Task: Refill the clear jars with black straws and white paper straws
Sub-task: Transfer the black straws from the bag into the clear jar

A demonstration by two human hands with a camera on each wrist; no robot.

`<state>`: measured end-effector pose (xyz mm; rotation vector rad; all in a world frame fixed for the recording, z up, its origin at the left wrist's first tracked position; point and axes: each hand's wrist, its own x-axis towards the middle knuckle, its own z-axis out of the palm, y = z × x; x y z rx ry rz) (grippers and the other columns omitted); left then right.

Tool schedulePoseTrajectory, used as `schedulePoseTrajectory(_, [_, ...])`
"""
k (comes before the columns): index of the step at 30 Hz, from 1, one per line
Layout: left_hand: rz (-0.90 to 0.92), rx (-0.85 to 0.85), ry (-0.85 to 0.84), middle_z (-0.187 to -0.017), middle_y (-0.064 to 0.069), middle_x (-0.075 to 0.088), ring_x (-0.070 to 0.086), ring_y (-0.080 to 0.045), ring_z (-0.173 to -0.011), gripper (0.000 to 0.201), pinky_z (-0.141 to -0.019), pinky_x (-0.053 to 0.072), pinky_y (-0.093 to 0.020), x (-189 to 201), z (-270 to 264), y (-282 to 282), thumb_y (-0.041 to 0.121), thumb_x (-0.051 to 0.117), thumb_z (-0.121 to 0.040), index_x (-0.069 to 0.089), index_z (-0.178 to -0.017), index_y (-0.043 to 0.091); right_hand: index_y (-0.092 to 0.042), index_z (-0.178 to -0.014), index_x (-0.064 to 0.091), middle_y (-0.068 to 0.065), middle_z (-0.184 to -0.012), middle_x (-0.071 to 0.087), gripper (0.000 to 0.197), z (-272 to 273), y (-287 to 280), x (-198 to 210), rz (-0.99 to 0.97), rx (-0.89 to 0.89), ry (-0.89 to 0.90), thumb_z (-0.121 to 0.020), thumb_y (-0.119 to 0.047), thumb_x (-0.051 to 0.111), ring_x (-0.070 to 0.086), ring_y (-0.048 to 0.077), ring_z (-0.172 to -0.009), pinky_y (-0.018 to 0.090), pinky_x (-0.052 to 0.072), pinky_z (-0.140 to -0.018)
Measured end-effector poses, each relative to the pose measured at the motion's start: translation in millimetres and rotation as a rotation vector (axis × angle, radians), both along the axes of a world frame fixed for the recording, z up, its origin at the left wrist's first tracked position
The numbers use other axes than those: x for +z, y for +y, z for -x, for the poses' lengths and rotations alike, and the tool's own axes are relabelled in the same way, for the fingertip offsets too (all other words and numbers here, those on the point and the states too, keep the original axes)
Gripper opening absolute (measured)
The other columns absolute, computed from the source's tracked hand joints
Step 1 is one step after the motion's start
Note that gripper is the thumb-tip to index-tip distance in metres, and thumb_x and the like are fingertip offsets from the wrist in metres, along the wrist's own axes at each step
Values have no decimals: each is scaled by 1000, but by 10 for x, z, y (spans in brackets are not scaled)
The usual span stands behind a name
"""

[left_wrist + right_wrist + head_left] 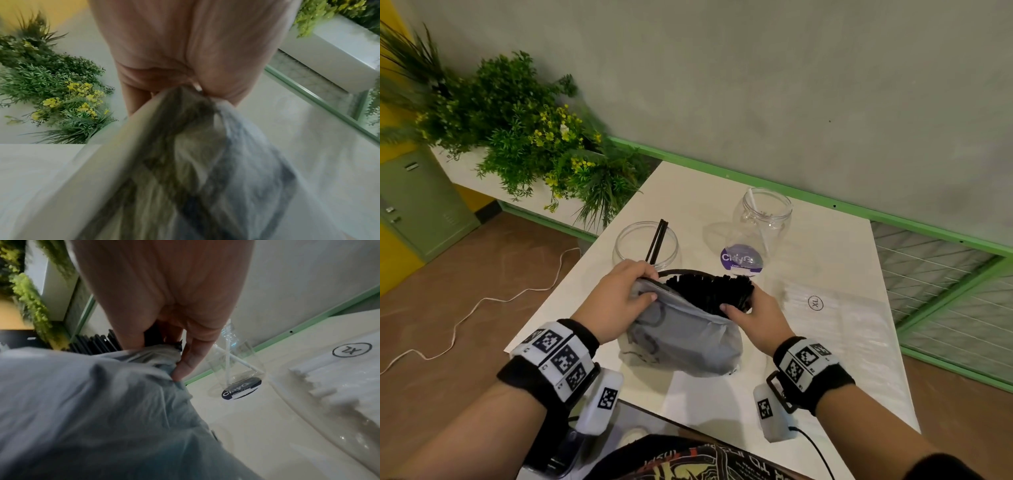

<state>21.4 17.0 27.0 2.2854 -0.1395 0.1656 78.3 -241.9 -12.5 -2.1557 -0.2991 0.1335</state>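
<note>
A grey plastic bag [681, 337] full of black straws [710, 287] lies on the white table [835, 260]. My left hand [619, 298] pinches the bag's left rim [185, 97]. My right hand [751, 317] grips the right rim [160, 356] together with the straw bundle. Behind the bag stands a clear jar [645, 245] with a few black straws in it. Further right, a second clear jar [762, 222] with a purple label holds two white paper straws [228, 363]. A clear pack of white paper straws [835, 317] marked XL lies to the right.
Green plants [517, 137] in a white planter stand at the left beyond the table. A green-framed wire fence [945, 274] runs along the table's far and right sides. A white cable [465, 315] trails over the brown floor at the left.
</note>
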Motion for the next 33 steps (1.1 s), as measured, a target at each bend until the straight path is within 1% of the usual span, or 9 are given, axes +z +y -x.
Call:
schedulePoseTrajectory(6, [81,-36,-80,-102,4,56,53,-2,-98,44,-78,37,-4,0,92,-42,-10,56,-81,55,-73,33,-15,-138,39,-1,-126,58,55,53,22,-103,26,24,-89,-89,-18,64,55,14,-116,30,43,-100])
schedulePoseTrajectory(9, [159,-73,-10,-108,5,57,53,0,-100,8,-79,38,-7,51,143,-67,26,51,-76,58,-71,27,-13,-143,34,3,-137,48,62,103,37,-128,119,23,-244,-89,-18,63,44,18,-125,30,34,-108])
schedulePoseTrajectory(11, [185,-70,7,-111,8,57,55,-3,-100,20,-80,39,-10,39,171,-76,42,51,-75,59,-67,25,-13,-142,34,6,-138,43,65,159,51,-86,134,-2,-385,-85,-20,64,40,21,-127,34,33,-109])
schedulePoseTrajectory(15, [85,-50,-11,-112,9,58,54,2,-102,29,-82,35,-5,-28,154,-106,40,58,-84,57,-59,26,-17,-131,44,7,-137,39,57,313,155,112,97,27,-741,-79,-15,68,41,26,-125,42,37,-105])
schedulePoseTrajectory(18, [21,-76,6,-113,11,56,51,5,-105,20,-87,34,-4,-17,156,-158,41,51,-75,64,-71,27,-26,-119,54,1,-135,41,41,383,277,215,286,284,-893,-80,-19,66,42,27,-122,41,36,-101])
schedulePoseTrajectory(21, [-29,-119,38,-116,9,52,49,6,-108,24,-90,29,0,3,155,-168,21,51,-71,66,-89,28,-27,-110,60,3,-138,39,38,325,289,171,476,312,-781,-75,-31,73,40,29,-124,46,40,-98])
schedulePoseTrajectory(25, [-108,-135,135,-122,13,45,59,-13,-94,39,-78,38,-7,67,182,-158,12,53,-77,62,-112,26,-12,-114,61,12,-135,46,41,194,150,156,368,105,-652,-76,-19,76,47,30,-117,45,47,-95])
schedulePoseTrajectory(29, [-145,-141,183,-129,10,41,56,-8,-90,56,-77,35,-3,108,206,-190,19,48,-75,54,-130,26,-3,-115,63,12,-124,52,31,332,158,234,192,241,-824,-87,-15,66,50,27,-112,35,42,-100])
schedulePoseTrajectory(33, [-169,-157,214,-134,8,39,49,0,-85,70,-80,31,0,127,180,-213,26,41,-70,45,-140,26,-10,-125,55,6,-120,58,61,518,235,238,392,560,-774,-83,-53,63,48,23,-114,39,36,-99])
